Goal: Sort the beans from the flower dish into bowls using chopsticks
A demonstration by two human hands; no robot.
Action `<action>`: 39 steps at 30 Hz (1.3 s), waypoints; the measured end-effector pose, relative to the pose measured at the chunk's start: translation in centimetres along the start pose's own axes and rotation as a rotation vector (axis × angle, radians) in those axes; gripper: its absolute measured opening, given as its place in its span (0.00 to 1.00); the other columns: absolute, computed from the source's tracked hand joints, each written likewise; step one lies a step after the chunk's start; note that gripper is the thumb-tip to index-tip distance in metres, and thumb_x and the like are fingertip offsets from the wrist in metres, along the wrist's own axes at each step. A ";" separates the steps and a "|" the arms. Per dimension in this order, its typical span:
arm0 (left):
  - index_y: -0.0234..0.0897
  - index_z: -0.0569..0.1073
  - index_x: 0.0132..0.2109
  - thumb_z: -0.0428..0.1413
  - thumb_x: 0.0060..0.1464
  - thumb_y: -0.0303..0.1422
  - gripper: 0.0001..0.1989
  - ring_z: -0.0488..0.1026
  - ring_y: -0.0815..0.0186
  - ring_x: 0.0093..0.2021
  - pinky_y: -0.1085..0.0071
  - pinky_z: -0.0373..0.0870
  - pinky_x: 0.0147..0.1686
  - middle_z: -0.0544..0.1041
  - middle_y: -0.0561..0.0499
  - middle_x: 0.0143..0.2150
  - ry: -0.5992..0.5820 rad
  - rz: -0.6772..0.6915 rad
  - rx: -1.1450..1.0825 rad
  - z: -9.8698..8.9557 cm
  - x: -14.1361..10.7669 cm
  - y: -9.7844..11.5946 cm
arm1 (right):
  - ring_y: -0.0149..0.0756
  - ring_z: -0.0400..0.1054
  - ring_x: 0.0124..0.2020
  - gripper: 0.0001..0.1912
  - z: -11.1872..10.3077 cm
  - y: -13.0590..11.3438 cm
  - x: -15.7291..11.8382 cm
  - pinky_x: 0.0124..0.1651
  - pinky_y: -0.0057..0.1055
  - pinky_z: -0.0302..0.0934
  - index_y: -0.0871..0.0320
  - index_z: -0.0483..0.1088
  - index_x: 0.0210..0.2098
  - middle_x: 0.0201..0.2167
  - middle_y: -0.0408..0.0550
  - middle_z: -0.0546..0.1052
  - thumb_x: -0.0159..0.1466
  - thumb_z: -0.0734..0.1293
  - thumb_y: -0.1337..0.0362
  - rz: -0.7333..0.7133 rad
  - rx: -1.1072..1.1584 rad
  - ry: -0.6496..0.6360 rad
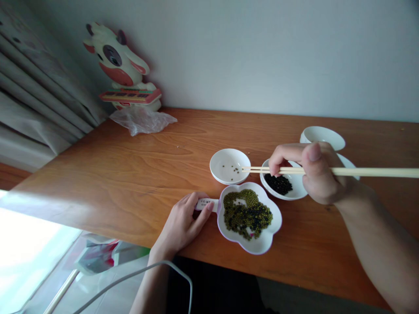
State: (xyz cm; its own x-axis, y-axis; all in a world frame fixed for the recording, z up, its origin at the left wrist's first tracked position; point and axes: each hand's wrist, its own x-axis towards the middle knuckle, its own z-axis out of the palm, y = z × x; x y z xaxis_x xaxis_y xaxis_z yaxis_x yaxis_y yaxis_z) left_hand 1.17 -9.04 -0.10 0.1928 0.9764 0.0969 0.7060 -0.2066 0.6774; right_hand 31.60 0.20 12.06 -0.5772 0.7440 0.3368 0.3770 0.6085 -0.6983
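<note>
My left hand (185, 224) is closed on the short handle of a white flower-shaped bowl (277, 216) near the table's front edge. Green beans (234, 218) mixed with small black ones lie in it. A pair of light chopsticks (376, 172) is held level in my right hand (322, 174). Their tips are at the right side of a small white bowl (218, 163) with several small beans (235, 170) at its bottom. Whether a bean is between the tips is too small to tell. Below my right hand, partly covered, a second white bowl (298, 189) contains black beans (278, 184).
Another white bowl (322, 136) stands behind my right hand, with a further white rim (348, 163) partly hidden. At the back left are a cow-shaped toy keyboard (131, 96) and a clear plastic bag (144, 121). A grey cable (131, 274) crosses in front of my left forearm.
</note>
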 end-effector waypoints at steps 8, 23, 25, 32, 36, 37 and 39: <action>0.42 0.72 0.51 0.52 0.72 0.44 0.12 0.79 0.57 0.44 0.61 0.73 0.48 0.81 0.47 0.45 -0.008 -0.011 -0.008 0.0 0.0 -0.1 | 0.37 0.66 0.26 0.37 0.0 0.1 0.0 0.32 0.39 0.58 0.55 0.74 0.30 0.28 0.51 0.78 0.76 0.48 0.38 -0.020 0.000 -0.006; 0.42 0.72 0.51 0.52 0.73 0.45 0.13 0.79 0.58 0.44 0.62 0.72 0.47 0.81 0.48 0.45 -0.009 -0.015 -0.010 0.0 0.0 0.0 | 0.33 0.65 0.25 0.37 0.4 0.1 0.1 0.31 0.34 0.57 0.56 0.71 0.30 0.25 0.47 0.74 0.77 0.46 0.40 -0.008 0.080 -0.261; 0.42 0.72 0.51 0.52 0.73 0.44 0.13 0.78 0.59 0.44 0.62 0.72 0.47 0.81 0.48 0.45 -0.012 -0.017 -0.015 0.0 0.0 0.0 | 0.33 0.66 0.27 0.39 0.9 0.5 0.1 0.33 0.33 0.58 0.57 0.72 0.30 0.25 0.46 0.75 0.77 0.44 0.40 0.018 0.048 -0.342; 0.42 0.72 0.51 0.52 0.72 0.44 0.12 0.78 0.59 0.43 0.62 0.71 0.47 0.81 0.49 0.44 -0.011 -0.019 -0.018 0.0 0.0 0.0 | 0.32 0.65 0.26 0.39 2.7 1.2 0.2 0.35 0.33 0.57 0.56 0.72 0.31 0.24 0.43 0.73 0.77 0.44 0.40 0.095 -0.003 -0.449; 0.42 0.72 0.51 0.52 0.72 0.44 0.12 0.79 0.58 0.44 0.63 0.71 0.47 0.81 0.49 0.44 -0.013 -0.022 -0.020 0.0 -0.1 -0.1 | 0.32 0.67 0.28 0.39 3.1 1.1 0.2 0.38 0.32 0.59 0.56 0.72 0.31 0.26 0.43 0.75 0.77 0.43 0.41 0.110 0.045 -0.469; 0.42 0.72 0.51 0.52 0.72 0.44 0.12 0.79 0.58 0.44 0.63 0.72 0.47 0.81 0.49 0.45 -0.014 -0.023 -0.022 0.0 -0.1 -0.1 | 0.32 0.68 0.29 0.38 3.2 1.2 0.2 0.38 0.32 0.59 0.56 0.72 0.32 0.27 0.43 0.75 0.77 0.43 0.41 0.102 0.051 -0.471; 0.42 0.72 0.51 0.52 0.72 0.44 0.12 0.79 0.58 0.44 0.63 0.72 0.46 0.81 0.49 0.45 -0.017 -0.026 -0.023 0.0 -0.1 -0.1 | 0.31 0.68 0.29 0.38 3.3 1.3 0.2 0.38 0.32 0.59 0.56 0.72 0.32 0.27 0.43 0.75 0.78 0.44 0.41 0.089 0.058 -0.473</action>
State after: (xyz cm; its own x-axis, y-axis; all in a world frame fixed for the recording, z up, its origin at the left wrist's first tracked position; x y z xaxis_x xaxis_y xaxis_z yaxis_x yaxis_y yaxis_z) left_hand 1.13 -9.08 -0.19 0.1865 0.9802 0.0662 0.6948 -0.1792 0.6965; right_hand 29.62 0.23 9.09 -0.8155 0.5773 -0.0408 0.4069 0.5218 -0.7497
